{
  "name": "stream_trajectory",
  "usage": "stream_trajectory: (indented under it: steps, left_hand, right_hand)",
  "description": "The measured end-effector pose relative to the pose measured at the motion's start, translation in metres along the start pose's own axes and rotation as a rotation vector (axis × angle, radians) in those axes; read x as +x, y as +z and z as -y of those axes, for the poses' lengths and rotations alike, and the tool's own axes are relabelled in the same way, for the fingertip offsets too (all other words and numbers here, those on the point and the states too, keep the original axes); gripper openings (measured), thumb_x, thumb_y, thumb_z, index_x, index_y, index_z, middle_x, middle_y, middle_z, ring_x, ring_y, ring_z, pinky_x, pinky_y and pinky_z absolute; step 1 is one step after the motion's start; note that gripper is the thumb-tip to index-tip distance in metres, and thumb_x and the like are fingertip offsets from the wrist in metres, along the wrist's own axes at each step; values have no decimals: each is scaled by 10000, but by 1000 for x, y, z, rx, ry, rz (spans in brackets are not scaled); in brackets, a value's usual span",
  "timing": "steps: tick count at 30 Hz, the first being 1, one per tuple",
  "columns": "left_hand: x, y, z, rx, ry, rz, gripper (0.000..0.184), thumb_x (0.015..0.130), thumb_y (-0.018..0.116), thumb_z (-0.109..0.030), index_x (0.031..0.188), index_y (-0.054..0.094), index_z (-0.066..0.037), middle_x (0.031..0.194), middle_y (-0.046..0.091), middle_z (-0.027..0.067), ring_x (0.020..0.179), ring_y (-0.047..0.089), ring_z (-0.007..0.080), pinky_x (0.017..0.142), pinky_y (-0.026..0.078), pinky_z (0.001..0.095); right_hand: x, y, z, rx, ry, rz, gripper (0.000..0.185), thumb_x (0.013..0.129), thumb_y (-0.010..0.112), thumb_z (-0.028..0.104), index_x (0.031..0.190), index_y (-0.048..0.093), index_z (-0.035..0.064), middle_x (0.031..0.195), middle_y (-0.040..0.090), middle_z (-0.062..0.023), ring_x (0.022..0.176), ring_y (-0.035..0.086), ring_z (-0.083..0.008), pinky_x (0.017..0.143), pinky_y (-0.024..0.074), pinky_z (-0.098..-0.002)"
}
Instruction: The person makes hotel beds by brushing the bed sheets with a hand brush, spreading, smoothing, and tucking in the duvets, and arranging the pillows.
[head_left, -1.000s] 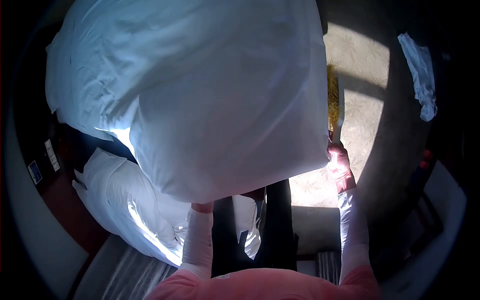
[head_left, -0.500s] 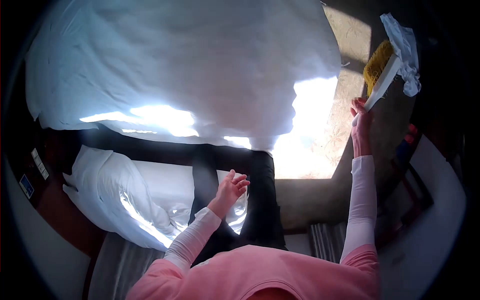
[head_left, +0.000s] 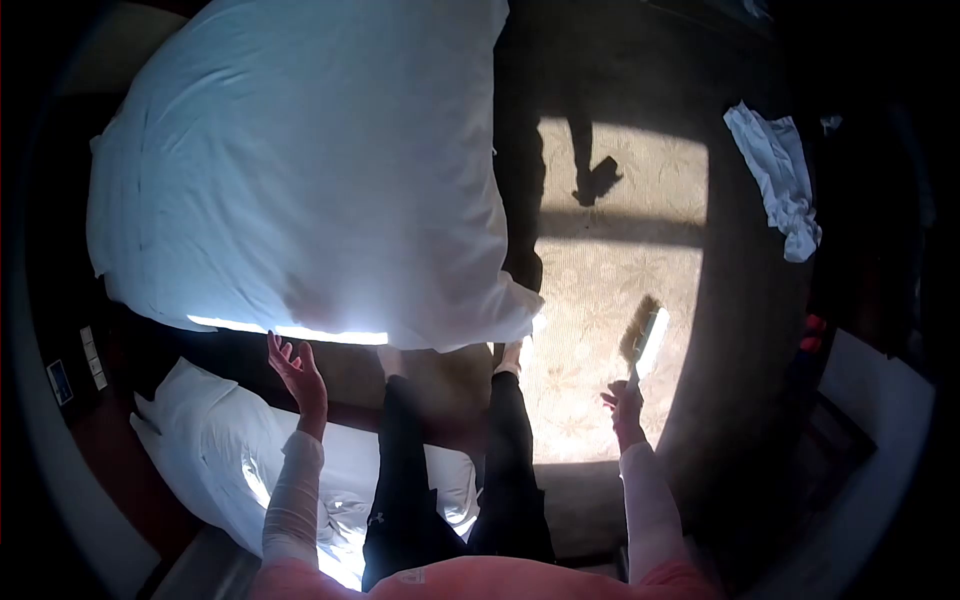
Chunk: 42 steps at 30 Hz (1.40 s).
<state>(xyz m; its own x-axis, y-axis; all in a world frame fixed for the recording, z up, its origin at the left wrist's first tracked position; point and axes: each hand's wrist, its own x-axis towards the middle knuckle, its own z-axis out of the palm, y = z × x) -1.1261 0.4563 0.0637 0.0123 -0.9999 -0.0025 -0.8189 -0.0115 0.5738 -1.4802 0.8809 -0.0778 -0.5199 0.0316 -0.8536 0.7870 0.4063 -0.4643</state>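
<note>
My right hand [head_left: 624,404] is closed around the handle of a brush [head_left: 650,332] with a white back and yellowish bristles. The brush is held over the sunlit carpet to the right of the bed. My left hand [head_left: 298,378] holds nothing, its fingers apart, near the sunlit edge of the white sheet [head_left: 330,180] that covers the bed. Whether the fingertips touch the sheet, I cannot tell. The sheet hangs down at the bed's near right corner.
White pillows [head_left: 215,430] lie at the lower left, beside my legs [head_left: 405,490]. A crumpled white cloth [head_left: 775,180] lies on the carpet [head_left: 600,260] at the right. Wall switches [head_left: 93,358] show at the far left. Dark furniture [head_left: 830,440] stands at the right.
The view has shifted, showing more floor to the right of the bed. My right hand has drawn the brush closer, away from the white cloth. My left hand has moved left to the sheet's edge.
</note>
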Motion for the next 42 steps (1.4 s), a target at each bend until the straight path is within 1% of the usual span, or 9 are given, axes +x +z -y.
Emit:
stream_trajectory:
  steps: [3,5,11,18,24,31,32,37,42]
  left_hand:
    - [125,-1,25,257,77,-155,597,903,522,-364,1392,297,-107,1369,315,204,1227,350,386,990,315,494]
    - [155,16,-10,373,-511,71,671,873,359,-626,1422,256,-255,1459,159,200,1286,210,445,985,229,603]
    - [28,143,-159,404,303,525,935,620,589,-743,1410,287,-344,1502,-73,201,1272,-157,592,941,-24,748]
    - [13,165,-155,763,475,550,775,698,550,-687,1384,307,-420,1496,37,222,1299,-57,573,941,16,743]
    - [9,192,-118,533,486,554,670,790,517,-603,1390,278,-423,1457,233,172,1248,198,574,970,142,712]
    - [24,169,-140,438,295,892,712,721,576,-646,1355,296,-484,1465,171,185,1252,36,626,928,89,759]
    - [27,166,-145,513,272,955,718,746,508,-665,1384,232,-483,1497,152,121,1283,24,593,938,67,743]
    - [27,163,-152,587,277,983,740,727,517,-679,1383,237,-483,1513,117,113,1286,17,593,938,63,746]
    - [39,145,-174,506,199,989,667,719,549,-671,1326,403,-440,1503,90,139,1285,-59,581,969,-14,718]
  right_hand:
    - [6,-65,41,-306,-40,-136,102,800,602,121,815,509,79,589,523,-51,329,406,-127,292,322,-266]
    - [20,-88,77,-238,-168,-165,171,804,648,134,823,493,65,491,439,-24,276,327,-121,264,260,-278]
    - [127,-3,194,-569,-1004,-536,315,905,532,299,887,521,-16,715,593,-165,718,560,-350,652,446,-427]
    - [-141,377,256,-803,-1478,708,216,888,532,283,915,513,69,783,578,-175,700,600,-354,547,452,-432]
    - [-162,539,189,-1390,-1848,1049,227,824,589,295,905,499,102,739,568,-92,588,606,-247,501,494,-366]
    - [105,549,583,-1254,-1455,-41,257,923,464,282,995,490,36,748,617,-209,684,604,-415,545,473,-484]
    - [138,514,645,-1037,-1198,367,269,925,465,277,955,518,14,768,623,-208,758,621,-401,598,474,-479]
    - [92,489,634,-1199,-1647,-296,295,940,451,262,853,513,-14,672,558,-213,652,558,-421,563,430,-437]
    - [-93,566,409,-1096,-1599,1012,202,875,568,254,889,464,81,644,529,-139,521,549,-354,426,428,-438]
